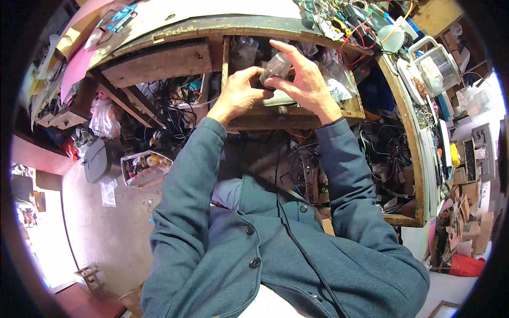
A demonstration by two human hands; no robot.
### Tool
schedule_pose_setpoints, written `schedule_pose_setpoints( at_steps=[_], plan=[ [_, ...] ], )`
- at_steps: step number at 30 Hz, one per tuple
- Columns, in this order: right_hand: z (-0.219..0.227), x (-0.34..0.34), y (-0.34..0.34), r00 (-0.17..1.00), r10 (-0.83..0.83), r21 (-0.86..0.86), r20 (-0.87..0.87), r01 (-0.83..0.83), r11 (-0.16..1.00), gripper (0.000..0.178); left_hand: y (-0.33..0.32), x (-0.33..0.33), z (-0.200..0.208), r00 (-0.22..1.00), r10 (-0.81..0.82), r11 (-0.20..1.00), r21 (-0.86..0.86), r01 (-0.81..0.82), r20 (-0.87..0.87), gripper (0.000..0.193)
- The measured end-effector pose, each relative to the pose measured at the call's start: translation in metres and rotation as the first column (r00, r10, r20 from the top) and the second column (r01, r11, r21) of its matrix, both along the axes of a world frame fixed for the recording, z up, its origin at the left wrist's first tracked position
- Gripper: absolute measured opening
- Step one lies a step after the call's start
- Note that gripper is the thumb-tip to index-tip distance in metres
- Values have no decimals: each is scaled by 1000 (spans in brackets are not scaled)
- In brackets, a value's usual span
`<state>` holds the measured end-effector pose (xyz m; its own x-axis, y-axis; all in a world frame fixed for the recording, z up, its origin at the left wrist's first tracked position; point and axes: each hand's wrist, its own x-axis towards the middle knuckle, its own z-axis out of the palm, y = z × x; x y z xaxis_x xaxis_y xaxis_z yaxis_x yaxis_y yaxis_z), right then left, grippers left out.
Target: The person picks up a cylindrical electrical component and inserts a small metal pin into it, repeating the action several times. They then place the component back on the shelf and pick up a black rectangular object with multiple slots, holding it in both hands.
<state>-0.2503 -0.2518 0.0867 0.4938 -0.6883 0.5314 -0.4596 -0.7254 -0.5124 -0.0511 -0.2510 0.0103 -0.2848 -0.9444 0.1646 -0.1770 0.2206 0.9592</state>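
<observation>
Both my hands are raised over the open drawer (297, 110) of the workbench. Between them is a small clear plastic container (278, 65), tilted, with a greyish lower end. My left hand (243, 94) is closed round that lower end; its fingertips are partly hidden behind the container. On the other side, my right hand (306, 79) has its thumb against the container near the left fingers. Its forefinger stretches out past the upper end, apart from the thumb. Whatever is inside the container is too small to make out.
Clear plastic bags (339, 87) lie in the drawer. Tangled wires and tools (344, 21) crowd the bench top at the back right, beside a clear bin (436, 69). Black cables (177, 116) fill the shelf at left. A box of small parts (146, 167) stands on the floor.
</observation>
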Motion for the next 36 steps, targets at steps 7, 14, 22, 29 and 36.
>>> schedule_pose_setpoints(
  at_steps=[7, 14, 22, 29, 36],
  plan=[
    [-10, -10, -14, 973, 156, 176, 171, -186, 967, 76, -3, -1, -4, 997, -30, 999, 15, 32, -75, 41],
    [-2, -8, -8, 994, 65, 97, 83, -73, 993, 64, 1, 0, -1, 1000, -13, 1000, 17, 13, -18, 42],
    [-21, -2, -15, 983, 137, -193, 121, -112, 975, 66, -1, 1, -8, 990, -60, 998, 6, 61, -131, 44],
    [-41, 12, 5, 913, -332, -95, 237, 362, 927, 79, 0, 1, 5, 989, -90, 992, 76, 100, -121, 38],
    [-47, 5, 13, 933, -175, 4, 315, 183, 983, 84, 1, 3, 3, 993, -97, 992, 79, 102, -68, 38]
  ],
)
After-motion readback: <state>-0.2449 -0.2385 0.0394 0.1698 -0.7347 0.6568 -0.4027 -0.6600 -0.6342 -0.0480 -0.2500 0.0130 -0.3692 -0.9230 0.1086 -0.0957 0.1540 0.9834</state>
